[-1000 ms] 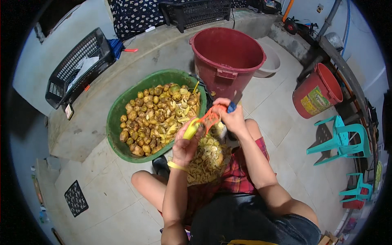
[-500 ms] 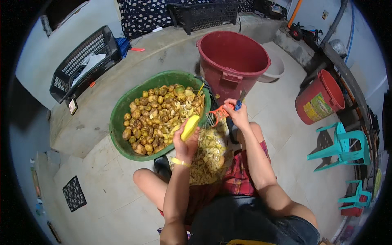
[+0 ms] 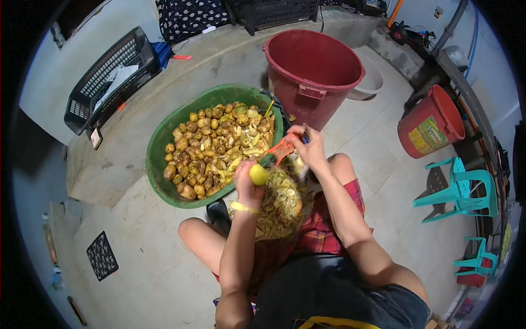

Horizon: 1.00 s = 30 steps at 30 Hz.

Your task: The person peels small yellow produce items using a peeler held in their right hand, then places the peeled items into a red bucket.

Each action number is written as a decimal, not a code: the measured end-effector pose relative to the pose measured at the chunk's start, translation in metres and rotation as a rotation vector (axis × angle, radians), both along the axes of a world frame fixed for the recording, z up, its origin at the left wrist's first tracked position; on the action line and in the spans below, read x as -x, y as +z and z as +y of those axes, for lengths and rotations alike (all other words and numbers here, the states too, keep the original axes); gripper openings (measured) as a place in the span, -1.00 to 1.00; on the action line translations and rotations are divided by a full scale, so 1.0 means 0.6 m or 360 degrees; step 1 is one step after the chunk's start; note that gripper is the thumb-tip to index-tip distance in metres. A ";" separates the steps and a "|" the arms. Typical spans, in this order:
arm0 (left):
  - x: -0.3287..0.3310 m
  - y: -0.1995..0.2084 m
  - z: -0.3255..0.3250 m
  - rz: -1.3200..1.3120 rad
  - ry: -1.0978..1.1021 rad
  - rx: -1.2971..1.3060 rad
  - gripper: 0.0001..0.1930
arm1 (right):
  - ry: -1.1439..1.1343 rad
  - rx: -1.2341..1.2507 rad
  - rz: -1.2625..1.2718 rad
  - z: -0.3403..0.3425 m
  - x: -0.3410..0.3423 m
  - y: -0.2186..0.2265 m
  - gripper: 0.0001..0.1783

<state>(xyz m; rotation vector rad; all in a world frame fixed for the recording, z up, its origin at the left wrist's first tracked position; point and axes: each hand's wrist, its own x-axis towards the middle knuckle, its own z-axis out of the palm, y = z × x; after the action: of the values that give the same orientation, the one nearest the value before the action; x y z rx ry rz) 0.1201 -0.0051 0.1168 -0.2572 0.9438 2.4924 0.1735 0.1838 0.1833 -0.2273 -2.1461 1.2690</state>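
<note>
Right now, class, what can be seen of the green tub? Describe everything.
The green tub is wide and roughly oval, seemingly plastic, with a rounded rim. It seems to stand upright on the floor, in front of the ledge and left of the big red bin. Brown and yellow produce lies inside, with paler pieces at right. Whether the left hand touches it is unclear.

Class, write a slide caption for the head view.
Left hand grips a yellow fruit while the right hand holds an orange peeler beside a green tub of potato-like produce.
</note>
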 end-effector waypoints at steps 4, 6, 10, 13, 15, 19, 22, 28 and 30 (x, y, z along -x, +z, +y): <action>0.001 -0.004 -0.013 0.0003 0.0141 0.0056 -0.97 | 0.0149 0.0178 0.0078 -0.002 0.004 -0.013 -0.84; -0.007 0.000 -0.009 0.0107 0.0151 0.0046 -0.97 | 0.0377 0.0111 0.0005 -0.035 -0.004 -0.006 -0.83; -0.015 0.013 0.000 0.0096 0.0054 -0.0069 -0.98 | -0.0032 0.0346 -0.0116 0.012 0.006 -0.018 -0.83; -0.005 0.006 -0.010 -0.0093 -0.0030 -0.0117 -0.94 | 0.0282 -0.0207 0.0119 -0.020 -0.005 -0.006 -0.85; -0.013 0.008 -0.010 -0.0189 -0.0175 -0.0217 -0.90 | 0.0364 -0.0103 0.0032 -0.020 -0.011 0.000 -0.85; -0.002 0.002 -0.008 -0.0084 -0.0223 -0.0245 -0.90 | -0.0016 0.0561 0.0206 0.020 0.011 -0.021 -0.85; 0.004 -0.013 -0.025 -0.0100 -0.0161 -0.0185 -0.91 | 0.0455 0.0002 0.0276 -0.045 -0.014 -0.001 -0.94; -0.002 0.046 -0.003 0.0170 -0.0157 -0.0051 -0.88 | -0.0120 0.0370 0.0483 0.035 0.018 -0.055 -0.91; -0.004 0.088 0.001 0.0317 -0.0109 -0.0015 -0.80 | -0.0088 0.0407 0.0363 0.022 0.000 -0.060 -0.91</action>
<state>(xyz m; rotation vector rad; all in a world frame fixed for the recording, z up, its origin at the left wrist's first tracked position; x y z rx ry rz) 0.1227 -0.0047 0.1696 0.0272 1.0007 2.4922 0.1732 0.1971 0.1473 -0.2339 -1.7743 1.4616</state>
